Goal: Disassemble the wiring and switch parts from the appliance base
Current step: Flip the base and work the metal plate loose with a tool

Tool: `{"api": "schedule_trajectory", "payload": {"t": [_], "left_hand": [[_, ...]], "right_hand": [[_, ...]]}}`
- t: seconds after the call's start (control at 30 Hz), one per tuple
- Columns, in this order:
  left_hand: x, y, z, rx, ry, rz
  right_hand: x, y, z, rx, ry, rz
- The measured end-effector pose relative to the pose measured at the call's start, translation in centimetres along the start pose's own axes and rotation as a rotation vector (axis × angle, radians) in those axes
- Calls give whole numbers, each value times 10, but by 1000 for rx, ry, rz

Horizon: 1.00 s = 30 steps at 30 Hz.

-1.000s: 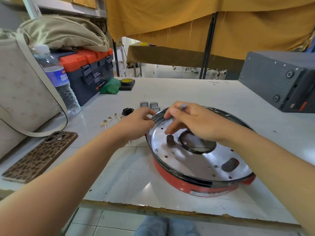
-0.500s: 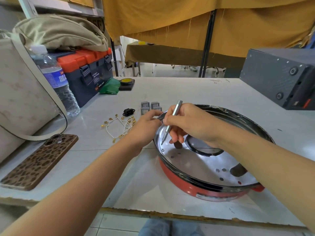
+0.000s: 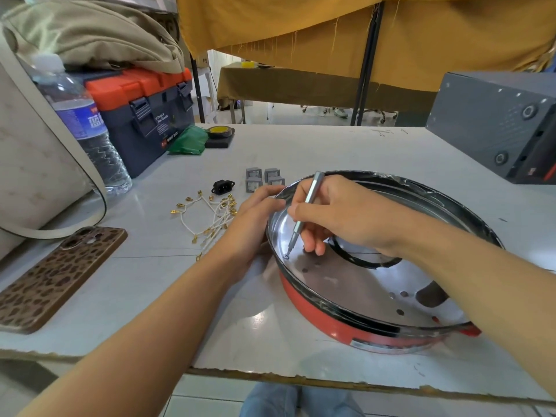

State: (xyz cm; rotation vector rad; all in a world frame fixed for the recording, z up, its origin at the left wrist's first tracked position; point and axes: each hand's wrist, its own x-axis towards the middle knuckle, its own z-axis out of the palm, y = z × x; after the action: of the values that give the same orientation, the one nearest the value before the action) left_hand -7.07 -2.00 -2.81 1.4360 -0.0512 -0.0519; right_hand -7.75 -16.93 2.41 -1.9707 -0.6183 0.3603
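Fingers of the right hand (image 3: 340,216) pinch a slim grey screwdriver (image 3: 304,215), its tip set on a screw (image 3: 286,256) in the shiny metal plate of the appliance base (image 3: 346,323). The left hand (image 3: 252,224) grips the base's near-left rim. Round, red-walled and black-rimmed, the base sits on the white bench (image 3: 331,145), its plate pierced by small holes and a central opening. Beside it lie white wires with brass terminals (image 3: 210,219), a black socket (image 3: 223,186) and grey switches (image 3: 261,178).
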Motion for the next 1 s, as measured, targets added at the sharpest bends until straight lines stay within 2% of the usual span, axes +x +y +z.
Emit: {"api": "schedule_trajectory", "payload": {"t": [0.33,0.63,0.83,1.0], "left_hand": [[-1,0,1,-23,-10,12],[-3,1,1,10,-28,50],[-1,0,1,-4,-37,44],[-3,2,1,-18,-34,37]], "right_hand": [[-2,-4,4,-124,24,-87],[-5,-12,6,-36,51,-88],[-4,-17,9,-405,178,-137],[-3,-21,5,-385,78,-40]]}}
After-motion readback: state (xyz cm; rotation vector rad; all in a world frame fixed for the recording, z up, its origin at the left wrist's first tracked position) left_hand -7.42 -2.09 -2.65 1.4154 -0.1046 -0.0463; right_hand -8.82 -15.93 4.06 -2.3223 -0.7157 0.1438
